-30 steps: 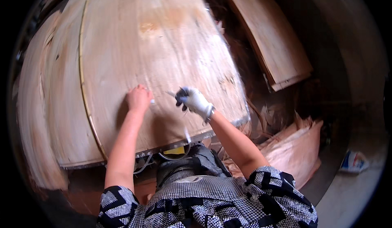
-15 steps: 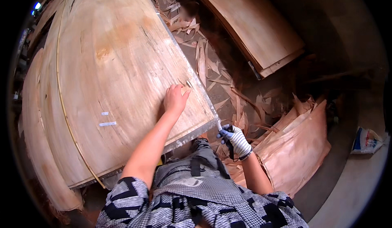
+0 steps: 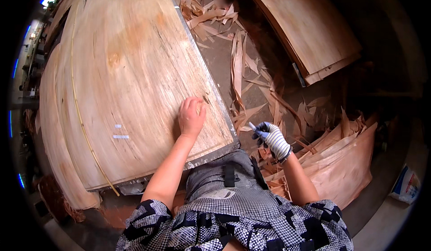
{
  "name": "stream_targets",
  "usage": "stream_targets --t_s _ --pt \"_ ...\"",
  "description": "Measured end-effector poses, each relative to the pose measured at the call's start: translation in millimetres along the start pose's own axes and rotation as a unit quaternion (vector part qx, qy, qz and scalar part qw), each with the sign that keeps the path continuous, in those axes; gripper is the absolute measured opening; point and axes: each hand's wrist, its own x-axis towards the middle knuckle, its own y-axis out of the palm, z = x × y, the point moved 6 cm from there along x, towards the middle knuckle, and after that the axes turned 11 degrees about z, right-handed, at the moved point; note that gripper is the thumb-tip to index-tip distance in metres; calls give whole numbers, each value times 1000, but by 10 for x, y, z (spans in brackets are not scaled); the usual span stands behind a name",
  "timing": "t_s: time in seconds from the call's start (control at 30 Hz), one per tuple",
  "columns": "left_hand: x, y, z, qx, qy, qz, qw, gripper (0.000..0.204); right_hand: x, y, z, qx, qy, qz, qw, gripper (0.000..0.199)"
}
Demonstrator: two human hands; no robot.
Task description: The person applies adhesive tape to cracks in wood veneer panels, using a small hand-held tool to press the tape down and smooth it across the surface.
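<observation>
My bare left hand rests on the top wood veneer sheet, near its right edge. Its fingers are slightly bent against the surface and seem to hold nothing. Just past the fingertips is a small dark split in the wood. My right hand, in a striped glove with blue-grey fingertips, is in the air off the sheet's near right corner. Its fingers are closed round a slim pale stick-like tool, whose tip points toward the sheet; the rest is hidden by the glove.
A thin yellowish strip runs lengthwise over the veneer. Veneer scraps litter the floor on the right. Another veneer stack stands at the far right, with a heap of loose veneer nearer me. A white-and-blue bag lies by the right rim.
My right hand has drawn away from the sheet's corner, to the right and slightly up, with the slim tool. My left hand stays near the split. The whole view has shifted a little.
</observation>
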Motion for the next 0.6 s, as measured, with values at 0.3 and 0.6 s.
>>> stream_targets --t_s 0.3,0.6 --pt "99 277 83 40 32 231 972 46 237 89 86 -29 21 20 999 9" --pt "76 213 159 67 62 263 960 43 341 234 259 25 -60 50 997 21"
